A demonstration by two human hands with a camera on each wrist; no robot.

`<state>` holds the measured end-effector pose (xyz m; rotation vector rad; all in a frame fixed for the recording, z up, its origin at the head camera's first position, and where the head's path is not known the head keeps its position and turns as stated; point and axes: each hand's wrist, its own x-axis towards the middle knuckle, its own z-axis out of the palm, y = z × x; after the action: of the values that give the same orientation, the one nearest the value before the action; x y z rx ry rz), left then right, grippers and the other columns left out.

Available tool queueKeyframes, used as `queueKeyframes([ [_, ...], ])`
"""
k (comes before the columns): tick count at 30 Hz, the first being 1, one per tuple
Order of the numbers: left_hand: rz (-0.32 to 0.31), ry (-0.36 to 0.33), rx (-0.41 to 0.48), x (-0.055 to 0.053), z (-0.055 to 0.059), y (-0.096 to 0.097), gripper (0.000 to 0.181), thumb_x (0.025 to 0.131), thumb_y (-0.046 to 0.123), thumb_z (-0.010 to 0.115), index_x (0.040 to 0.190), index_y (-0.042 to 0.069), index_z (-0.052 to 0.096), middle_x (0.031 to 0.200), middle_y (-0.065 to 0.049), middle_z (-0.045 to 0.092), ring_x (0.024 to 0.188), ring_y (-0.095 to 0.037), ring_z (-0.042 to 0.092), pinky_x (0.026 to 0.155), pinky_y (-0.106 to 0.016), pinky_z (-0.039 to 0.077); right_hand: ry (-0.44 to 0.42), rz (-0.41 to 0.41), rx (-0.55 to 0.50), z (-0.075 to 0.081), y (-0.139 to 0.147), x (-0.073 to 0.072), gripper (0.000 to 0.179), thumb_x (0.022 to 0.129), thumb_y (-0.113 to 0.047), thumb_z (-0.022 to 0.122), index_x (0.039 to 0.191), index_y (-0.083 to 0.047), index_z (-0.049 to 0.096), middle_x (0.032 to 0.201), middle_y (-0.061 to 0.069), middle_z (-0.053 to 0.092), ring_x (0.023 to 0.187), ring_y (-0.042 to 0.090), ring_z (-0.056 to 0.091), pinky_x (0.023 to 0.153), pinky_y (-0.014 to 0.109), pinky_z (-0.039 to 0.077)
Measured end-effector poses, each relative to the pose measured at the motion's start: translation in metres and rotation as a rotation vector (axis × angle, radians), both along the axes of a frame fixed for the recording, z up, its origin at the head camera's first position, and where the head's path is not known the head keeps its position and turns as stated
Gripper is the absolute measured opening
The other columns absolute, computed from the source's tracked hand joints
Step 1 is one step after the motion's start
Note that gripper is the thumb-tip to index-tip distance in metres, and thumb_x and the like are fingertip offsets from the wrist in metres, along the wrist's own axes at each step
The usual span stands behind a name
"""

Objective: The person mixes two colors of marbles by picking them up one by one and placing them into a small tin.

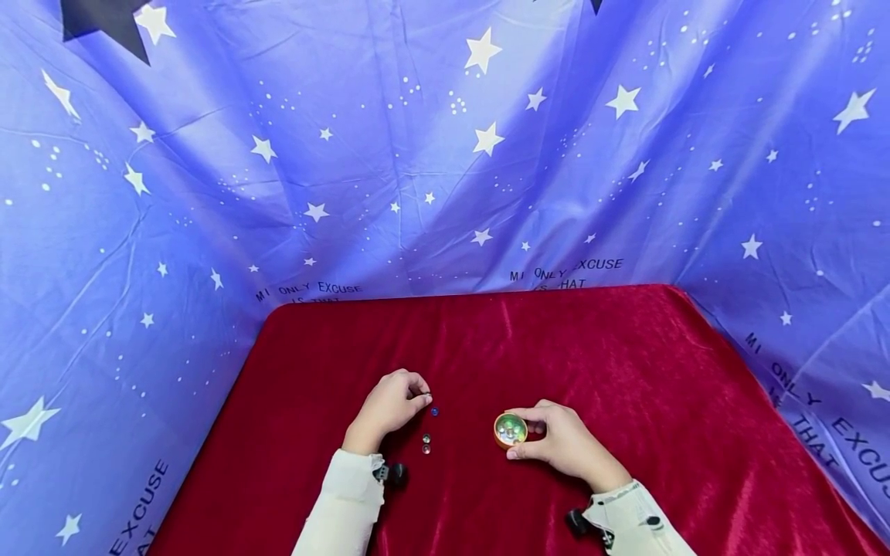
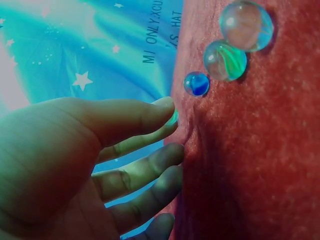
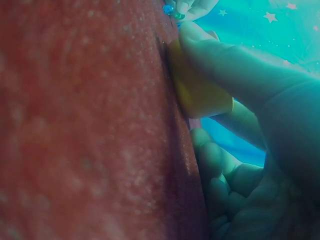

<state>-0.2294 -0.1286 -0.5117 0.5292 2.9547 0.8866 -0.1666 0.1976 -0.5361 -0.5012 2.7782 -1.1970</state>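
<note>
My left hand [image 1: 392,403] pinches a green marble [image 2: 173,118] between thumb and index finger, low over the red cloth; most of that marble is hidden by the fingertips. Close by on the cloth lies a small blue marble [image 2: 196,84]. Nearer to me, a clear marble with a green swirl [image 2: 225,60] touches a larger clear marble [image 2: 246,26]. To the right, my right hand [image 1: 562,442] grips a small yellow cup [image 3: 197,92] by its side, thumb on the near side. Its mouth faces up, and several shiny marbles [image 1: 511,432] show inside.
Red velvety cloth [image 1: 556,347] covers the table, wrinkled in places. A blue-purple curtain with white stars [image 1: 417,154] surrounds its back and sides. Small black devices [image 1: 398,475] sit at both wrists.
</note>
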Motion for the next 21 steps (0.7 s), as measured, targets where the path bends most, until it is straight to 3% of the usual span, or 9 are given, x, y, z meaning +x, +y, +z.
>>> queueKeyframes([
  [10, -0.018, 0.020, -0.005, -0.002, 0.005, 0.008, 0.012, 0.091, 0.023, 0.078, 0.082, 0.027, 0.071, 0.087, 0.012, 0.062, 0.080, -0.003, 0.061, 0.074, -0.025, 0.051, 0.015, -0.005, -0.002, 0.000, 0.000, 0.000, 0.057, 0.067, -0.043, 0.096, 0.120, -0.037, 0.076, 0.085, -0.012, 0.059, 0.077, 0.004, 0.052, 0.071, 0.022, 0.046],
  [21, -0.034, 0.024, 0.030, 0.002, 0.020, 0.022, 0.009, 0.091, 0.026, 0.078, 0.085, 0.027, 0.071, 0.088, 0.013, 0.062, 0.079, -0.001, 0.062, 0.075, -0.025, 0.051, 0.039, 0.009, -0.012, 0.001, 0.000, 0.000, 0.056, 0.067, -0.045, 0.095, 0.119, -0.034, 0.077, 0.084, -0.011, 0.060, 0.077, 0.003, 0.053, 0.070, 0.022, 0.046],
])
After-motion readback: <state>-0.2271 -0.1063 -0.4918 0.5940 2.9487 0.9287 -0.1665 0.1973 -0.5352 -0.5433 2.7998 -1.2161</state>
